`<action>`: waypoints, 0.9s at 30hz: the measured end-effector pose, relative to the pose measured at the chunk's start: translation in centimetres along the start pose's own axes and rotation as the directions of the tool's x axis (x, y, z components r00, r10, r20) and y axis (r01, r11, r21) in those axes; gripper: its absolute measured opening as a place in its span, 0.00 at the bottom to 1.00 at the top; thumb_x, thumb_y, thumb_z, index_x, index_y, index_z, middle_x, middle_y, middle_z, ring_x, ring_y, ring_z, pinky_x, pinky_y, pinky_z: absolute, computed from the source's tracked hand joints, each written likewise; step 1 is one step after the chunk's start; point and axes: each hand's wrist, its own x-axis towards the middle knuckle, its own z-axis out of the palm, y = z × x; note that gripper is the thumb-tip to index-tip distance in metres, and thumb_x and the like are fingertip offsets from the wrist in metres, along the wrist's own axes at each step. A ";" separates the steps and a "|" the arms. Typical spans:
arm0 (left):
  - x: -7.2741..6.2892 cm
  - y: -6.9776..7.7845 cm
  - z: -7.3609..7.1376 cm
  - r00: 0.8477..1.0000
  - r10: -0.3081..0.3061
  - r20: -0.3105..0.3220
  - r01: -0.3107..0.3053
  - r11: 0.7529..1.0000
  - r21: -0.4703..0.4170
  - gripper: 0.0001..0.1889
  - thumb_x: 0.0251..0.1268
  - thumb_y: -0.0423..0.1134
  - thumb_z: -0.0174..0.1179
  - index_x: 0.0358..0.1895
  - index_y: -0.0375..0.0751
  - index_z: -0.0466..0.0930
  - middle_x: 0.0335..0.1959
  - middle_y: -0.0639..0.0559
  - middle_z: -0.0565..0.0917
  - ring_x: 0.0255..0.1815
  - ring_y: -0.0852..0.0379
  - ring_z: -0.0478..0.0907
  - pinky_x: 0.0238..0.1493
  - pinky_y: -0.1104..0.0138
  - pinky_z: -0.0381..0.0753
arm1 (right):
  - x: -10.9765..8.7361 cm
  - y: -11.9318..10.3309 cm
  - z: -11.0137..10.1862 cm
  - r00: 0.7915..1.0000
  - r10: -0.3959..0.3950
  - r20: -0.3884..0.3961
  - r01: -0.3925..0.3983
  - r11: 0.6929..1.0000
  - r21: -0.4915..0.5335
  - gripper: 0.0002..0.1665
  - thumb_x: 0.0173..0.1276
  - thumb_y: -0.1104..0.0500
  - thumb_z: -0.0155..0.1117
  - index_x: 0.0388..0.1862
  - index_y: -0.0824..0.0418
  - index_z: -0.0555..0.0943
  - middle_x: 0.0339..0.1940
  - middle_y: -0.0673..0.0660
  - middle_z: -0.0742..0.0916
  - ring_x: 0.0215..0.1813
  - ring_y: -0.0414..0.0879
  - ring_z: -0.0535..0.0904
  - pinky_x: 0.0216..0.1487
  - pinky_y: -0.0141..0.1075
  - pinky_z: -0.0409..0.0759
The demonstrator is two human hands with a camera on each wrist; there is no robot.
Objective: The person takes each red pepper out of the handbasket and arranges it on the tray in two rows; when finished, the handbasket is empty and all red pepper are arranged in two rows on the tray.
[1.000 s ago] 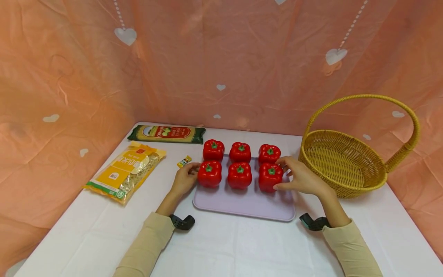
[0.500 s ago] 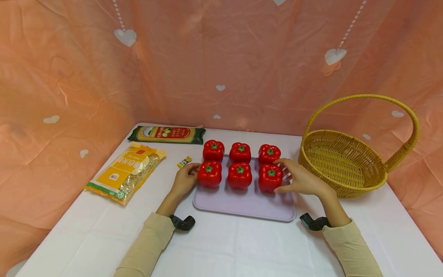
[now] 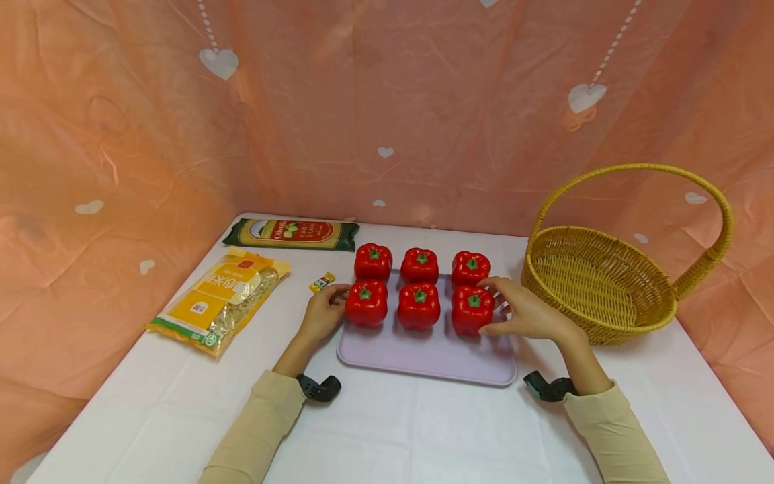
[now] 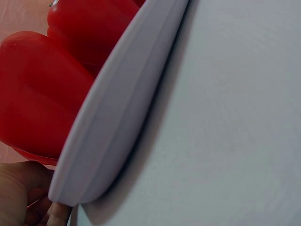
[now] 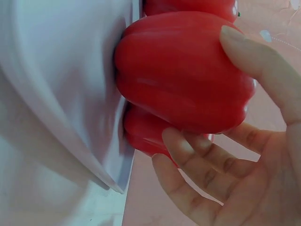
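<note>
Several red bell peppers with green stems stand in two rows on a lilac tray (image 3: 423, 359). My right hand (image 3: 523, 310) is curled round the front right bell pepper (image 3: 472, 311). In the right wrist view the thumb (image 5: 244, 49) presses one side of that bell pepper (image 5: 183, 70), and the fingers curve around its other side. It stands upright on the tray. My left hand (image 3: 323, 312) is at the tray's left edge, beside the front left bell pepper (image 3: 365, 304). The left wrist view shows its thumb and fingers pinching the tray's rim (image 4: 110, 108).
A yellow wicker basket (image 3: 598, 329) with a tall handle stands right of the tray. On the left lie a yellow grain bag (image 3: 218, 299), a dark green packet (image 3: 290, 233) and a small yellow sachet (image 3: 322, 281). An orange curtain (image 3: 387, 101) hangs behind the white table (image 3: 375, 430).
</note>
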 end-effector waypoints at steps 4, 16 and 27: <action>0.0 0.0 0.0 1.000 0.005 -0.001 -0.005 1.000 0.000 0.19 0.56 0.26 0.55 0.53 0.30 0.76 0.41 0.40 0.80 0.39 0.50 0.74 0.39 0.68 0.74 | 0.0 0.0 0.1 1.000 -0.004 -0.006 0.004 1.000 0.002 0.46 0.46 0.51 0.77 0.60 0.66 0.66 0.50 0.60 0.78 0.45 0.50 0.77 0.41 0.43 0.80; -0.1 0.3 0.0 1.000 -0.008 0.009 0.008 1.000 -0.001 0.18 0.57 0.26 0.54 0.53 0.30 0.75 0.43 0.39 0.80 0.40 0.50 0.74 0.39 0.68 0.74 | 0.0 0.1 -0.1 1.000 0.009 -0.005 -0.009 0.999 0.032 0.46 0.45 0.51 0.77 0.60 0.66 0.66 0.49 0.59 0.78 0.45 0.50 0.77 0.41 0.43 0.80; -0.1 0.6 0.0 1.000 -0.007 0.011 0.007 1.000 0.012 0.18 0.57 0.26 0.53 0.53 0.30 0.75 0.43 0.39 0.80 0.40 0.50 0.74 0.39 0.68 0.74 | -0.7 0.4 -1.0 0.998 0.042 -0.035 -0.041 0.998 0.046 0.48 0.43 0.48 0.78 0.60 0.63 0.66 0.47 0.59 0.78 0.45 0.54 0.78 0.44 0.48 0.80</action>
